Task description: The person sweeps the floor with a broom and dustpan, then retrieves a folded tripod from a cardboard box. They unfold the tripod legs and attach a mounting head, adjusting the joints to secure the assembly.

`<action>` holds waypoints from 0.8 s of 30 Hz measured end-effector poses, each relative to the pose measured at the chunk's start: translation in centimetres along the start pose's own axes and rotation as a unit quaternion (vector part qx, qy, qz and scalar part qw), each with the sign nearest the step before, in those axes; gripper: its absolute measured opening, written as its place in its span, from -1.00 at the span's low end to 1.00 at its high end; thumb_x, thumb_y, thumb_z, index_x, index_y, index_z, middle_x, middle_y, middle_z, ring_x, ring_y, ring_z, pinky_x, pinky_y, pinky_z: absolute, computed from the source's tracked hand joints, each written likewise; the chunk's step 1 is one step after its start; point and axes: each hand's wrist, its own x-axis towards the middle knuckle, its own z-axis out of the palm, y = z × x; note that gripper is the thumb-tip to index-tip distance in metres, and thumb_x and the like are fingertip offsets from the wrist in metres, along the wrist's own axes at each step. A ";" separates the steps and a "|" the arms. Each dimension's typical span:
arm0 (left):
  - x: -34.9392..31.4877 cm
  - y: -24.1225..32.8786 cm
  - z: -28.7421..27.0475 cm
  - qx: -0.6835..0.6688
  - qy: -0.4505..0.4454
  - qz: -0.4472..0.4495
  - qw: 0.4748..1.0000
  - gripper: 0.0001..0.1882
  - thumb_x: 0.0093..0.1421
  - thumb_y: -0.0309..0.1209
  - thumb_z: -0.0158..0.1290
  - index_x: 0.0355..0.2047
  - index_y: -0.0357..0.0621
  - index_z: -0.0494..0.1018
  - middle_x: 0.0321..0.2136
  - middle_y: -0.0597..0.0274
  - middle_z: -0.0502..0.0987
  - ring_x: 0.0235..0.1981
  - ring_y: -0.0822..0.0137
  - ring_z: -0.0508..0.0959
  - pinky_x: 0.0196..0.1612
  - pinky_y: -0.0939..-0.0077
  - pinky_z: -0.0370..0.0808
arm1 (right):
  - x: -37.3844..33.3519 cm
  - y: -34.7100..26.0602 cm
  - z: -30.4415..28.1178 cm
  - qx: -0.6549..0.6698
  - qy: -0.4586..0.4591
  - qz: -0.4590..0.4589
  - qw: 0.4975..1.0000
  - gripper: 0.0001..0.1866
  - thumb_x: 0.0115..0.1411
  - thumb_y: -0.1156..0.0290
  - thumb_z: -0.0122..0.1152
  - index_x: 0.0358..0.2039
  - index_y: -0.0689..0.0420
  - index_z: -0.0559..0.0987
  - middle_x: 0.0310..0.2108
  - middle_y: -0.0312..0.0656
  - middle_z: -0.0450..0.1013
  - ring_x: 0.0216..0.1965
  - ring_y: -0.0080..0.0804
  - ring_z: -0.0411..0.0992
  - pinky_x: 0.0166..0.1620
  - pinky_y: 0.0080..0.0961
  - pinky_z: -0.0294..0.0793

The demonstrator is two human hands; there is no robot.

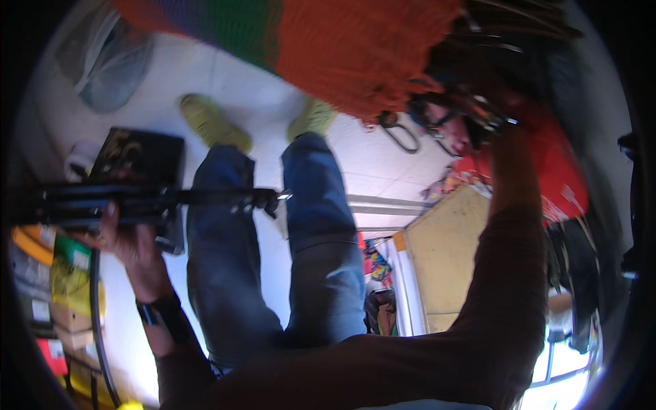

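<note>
A folded black tripod lies level across the left side, its thin end reaching over my legs. My left hand is wrapped around it from below, thumb up against its side. Behind the tripod a black box with pale markings shows in part. At the upper right my right arm stretches far forward, and my right hand is among dark, cluttered things beside a red bag. Shadow and blur hide its fingers. Shiny metal parts and a dark loop appear close to it.
An orange fringed cloth with green and purple bands hangs at the top. Yellow shoes stand on the white floor. A clear plastic bag lies far left. Shelved boxes line the left; a beige board is right of my legs.
</note>
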 end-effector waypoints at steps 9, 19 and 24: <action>3.8 -0.4 3.6 -0.088 -0.060 -0.060 0.992 -0.52 0.01 -0.64 0.17 -0.03 -0.34 0.33 -0.08 -0.14 0.45 0.06 0.00 0.45 0.25 0.02 0.32 | 0.9 -1.8 2.5 -0.014 0.002 0.008 1.000 -0.65 0.13 0.35 0.14 -0.03 0.03 0.52 0.02 -0.11 0.43 -0.01 -0.13 0.44 -0.14 -0.15 0.56; 2.5 2.2 4.2 -0.137 -0.040 -0.033 0.989 -0.57 0.04 -0.66 0.13 -0.03 -0.30 0.40 -0.06 -0.18 0.48 0.06 -0.05 0.45 0.28 -0.03 0.26 | -7.2 -6.7 -2.5 0.179 0.145 0.095 0.968 -0.61 0.12 0.31 0.19 0.00 0.02 0.50 0.02 -0.17 0.44 -0.07 -0.15 0.49 -0.15 -0.16 0.57; -0.9 4.6 4.6 -0.154 -0.045 -0.022 0.987 -0.55 0.00 -0.66 0.14 -0.05 -0.27 0.38 -0.12 -0.15 0.52 0.03 -0.04 0.49 0.25 0.02 0.31 | -20.0 -13.2 -8.4 0.406 0.198 0.209 0.867 -0.46 -0.09 0.57 0.21 -0.02 0.22 0.35 -0.14 0.09 0.42 -0.23 0.07 0.48 -0.20 -0.03 0.49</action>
